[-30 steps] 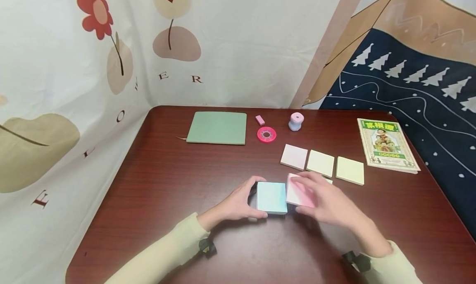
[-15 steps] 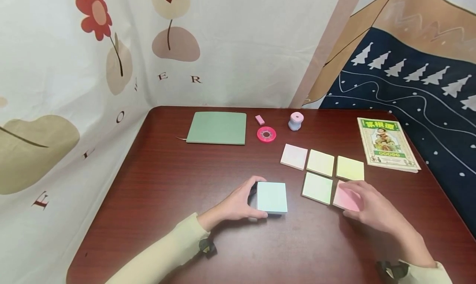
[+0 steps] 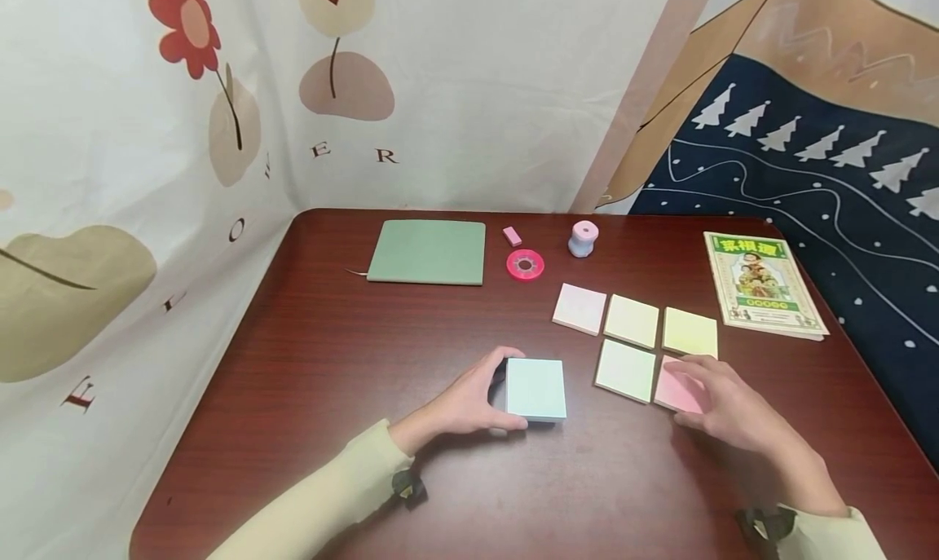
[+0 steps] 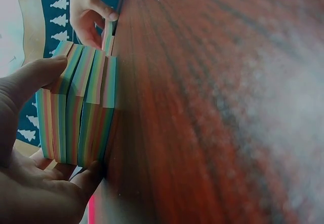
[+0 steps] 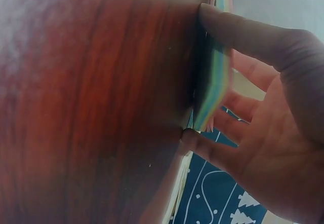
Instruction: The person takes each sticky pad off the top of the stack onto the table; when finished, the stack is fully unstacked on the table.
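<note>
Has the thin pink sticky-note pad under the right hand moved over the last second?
Yes. The pink sticky-note pad went rightward, away from the thick blue-topped pad, and now lies beside the pale green pad.

By the left hand (image 3: 469, 401) sits a pale blue pad (image 3: 536, 389) with rainbow-striped edges; under the right hand (image 3: 722, 409) a pink pad (image 3: 673, 387). The counter (image 3: 352, 356) is dark reddish wood grain.

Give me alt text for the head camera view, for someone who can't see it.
Two hands work at a dark red wooden table: the left hand grips a thick pale blue sticky-note block, while the right hand sets down a thin pink sticky-note pad beside four other pastel pads. Farther back lie a green notebook, a pink tape roll and a booklet.
</note>
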The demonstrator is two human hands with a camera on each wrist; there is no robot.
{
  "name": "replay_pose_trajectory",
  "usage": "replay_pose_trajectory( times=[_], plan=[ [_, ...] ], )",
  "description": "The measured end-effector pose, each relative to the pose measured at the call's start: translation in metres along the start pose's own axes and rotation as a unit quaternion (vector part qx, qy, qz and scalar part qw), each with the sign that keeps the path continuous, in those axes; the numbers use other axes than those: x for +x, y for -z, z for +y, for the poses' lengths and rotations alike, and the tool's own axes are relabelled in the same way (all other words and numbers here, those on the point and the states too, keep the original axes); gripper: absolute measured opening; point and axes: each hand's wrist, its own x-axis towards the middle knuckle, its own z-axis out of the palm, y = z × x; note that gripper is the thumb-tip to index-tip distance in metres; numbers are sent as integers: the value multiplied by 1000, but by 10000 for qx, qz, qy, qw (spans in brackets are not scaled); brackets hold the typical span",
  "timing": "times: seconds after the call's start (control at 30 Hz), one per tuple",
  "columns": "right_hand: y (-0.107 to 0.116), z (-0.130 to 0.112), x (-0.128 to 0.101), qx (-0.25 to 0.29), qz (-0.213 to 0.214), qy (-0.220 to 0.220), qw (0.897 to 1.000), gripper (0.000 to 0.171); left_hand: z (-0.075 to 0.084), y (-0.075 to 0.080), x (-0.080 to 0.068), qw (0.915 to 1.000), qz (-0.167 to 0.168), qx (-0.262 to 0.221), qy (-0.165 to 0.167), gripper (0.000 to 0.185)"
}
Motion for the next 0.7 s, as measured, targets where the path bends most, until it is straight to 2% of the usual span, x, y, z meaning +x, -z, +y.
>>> replay_pose_trajectory(
  times=[0.13, 0.33, 0.43, 0.53, 0.7],
  plan=[
    [0, -1, -1, -52, 116, 103, 9999, 70, 0, 0, 0, 10000, 20, 52, 21, 83],
    [8, -10, -2, -280, -79, -206, 9994, 68, 0, 0, 0, 10000, 15, 63, -7, 84],
    [15, -20, -1, -398, -26, -279, 9988, 64, 0, 0, 0, 10000, 9, 52, -42, 84],
    [19, -36, 4, -362, 142, -109, 9992, 59, 0, 0, 0, 10000, 18, 66, -59, 84],
    [12, -67, 20, -273, 248, 497, 9981, 55, 0, 0, 0, 9998, 22, 113, -131, 85]
  ],
)
